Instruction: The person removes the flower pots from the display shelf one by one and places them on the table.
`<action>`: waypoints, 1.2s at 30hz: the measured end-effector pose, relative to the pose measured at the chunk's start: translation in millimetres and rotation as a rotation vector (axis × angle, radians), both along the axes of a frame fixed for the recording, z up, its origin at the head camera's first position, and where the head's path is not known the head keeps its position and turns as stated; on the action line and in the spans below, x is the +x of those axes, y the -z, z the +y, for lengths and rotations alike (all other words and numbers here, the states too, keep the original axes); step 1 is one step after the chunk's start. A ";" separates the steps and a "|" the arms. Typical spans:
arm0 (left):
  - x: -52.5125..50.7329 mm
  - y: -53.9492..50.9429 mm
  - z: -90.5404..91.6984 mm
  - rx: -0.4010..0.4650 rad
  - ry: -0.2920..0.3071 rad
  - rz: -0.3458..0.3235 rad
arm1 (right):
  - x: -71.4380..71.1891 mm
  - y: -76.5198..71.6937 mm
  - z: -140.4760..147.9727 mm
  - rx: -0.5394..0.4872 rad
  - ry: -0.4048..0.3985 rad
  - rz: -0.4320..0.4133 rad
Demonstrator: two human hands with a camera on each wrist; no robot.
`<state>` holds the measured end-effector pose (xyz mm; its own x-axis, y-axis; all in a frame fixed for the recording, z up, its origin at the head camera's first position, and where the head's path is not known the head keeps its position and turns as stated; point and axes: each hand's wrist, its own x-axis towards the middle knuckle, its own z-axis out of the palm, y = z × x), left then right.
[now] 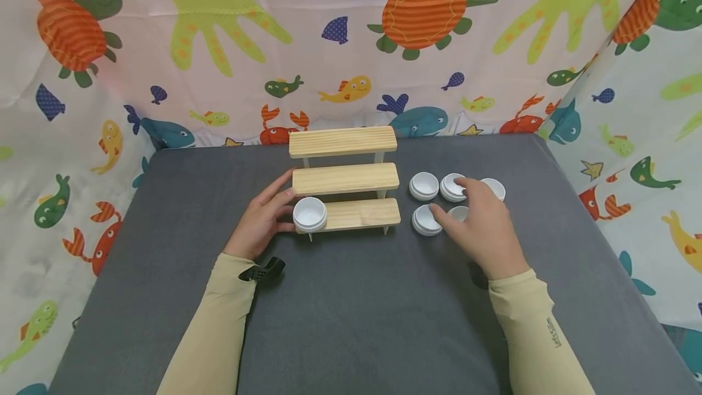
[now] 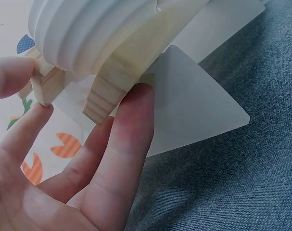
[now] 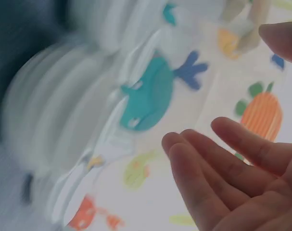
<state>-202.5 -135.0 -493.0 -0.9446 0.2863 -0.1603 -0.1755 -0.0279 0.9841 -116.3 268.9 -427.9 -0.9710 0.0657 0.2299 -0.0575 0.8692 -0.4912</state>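
Note:
A three-step wooden display stand (image 1: 345,180) with pale boards stands at the table's middle. My left hand (image 1: 262,218) holds it at its left side, with thumb and index finger at the middle board's end and another finger against the lower board (image 2: 118,79). On that lower board's left end sits a small white ridged bowl (image 1: 309,212), large in the left wrist view. My right hand (image 1: 482,227) hovers over several similar white bowls (image 1: 424,185) right of the stand, fingers spread and nothing between them. It partly hides some bowls. Ridged bowls (image 3: 59,110) look blurred in the right wrist view.
The stand rests on a dark grey tabletop (image 1: 356,322). Behind and beside it hangs a curtain (image 1: 351,53) printed with sea animals. Translucent side supports (image 2: 194,106) carry the boards. A black band (image 1: 263,270) circles the left wrist.

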 end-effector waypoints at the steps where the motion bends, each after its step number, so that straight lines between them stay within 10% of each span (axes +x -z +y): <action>1: 0.0 0.3 0.3 -0.001 -0.004 0.001 | -2.0 -1.6 -5.9 -0.007 -0.022 0.022; 22: 2.4 0.7 0.7 -0.026 -0.014 0.008 | -14.9 -6.7 -141.9 -0.043 -0.420 0.094; 36: 1.2 0.0 -1.5 -0.028 -0.007 0.020 | -21.2 12.0 -177.3 -0.093 -0.481 0.096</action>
<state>-201.2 -136.5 -493.0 -0.9497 0.2752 -0.1496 -0.1560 -0.0013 0.9878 -137.5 91.7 -440.0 -0.8711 -0.3598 0.3344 -0.4898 0.6862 -0.5378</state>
